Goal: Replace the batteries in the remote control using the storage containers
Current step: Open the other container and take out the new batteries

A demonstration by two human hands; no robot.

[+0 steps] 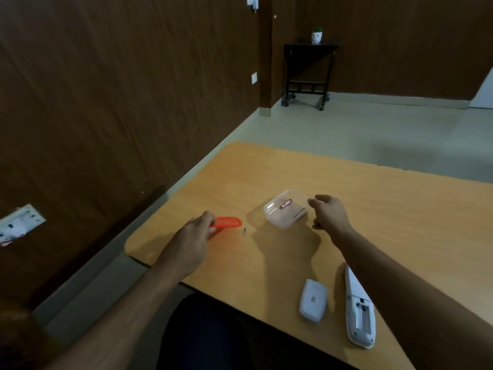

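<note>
A clear plastic container [286, 209] sits open on the wooden table [400, 209] with a battery [285, 203] lying inside it. My left hand [196, 231] grips an orange lid [228, 223], tilted up just left of the container. My right hand [329, 212] is beside the container's right edge, fingers loosely curled; whether it touches the rim is unclear. The white remote [358, 308] lies face down near the table's front edge, its battery bay uncovered. Its white cover [313, 300] lies just left of it.
A small dark speck [244, 230] lies on the table beside the lid. The table's left edge runs along a brown wall. A black side table [306, 73] with a small white pot stands far back on the floor.
</note>
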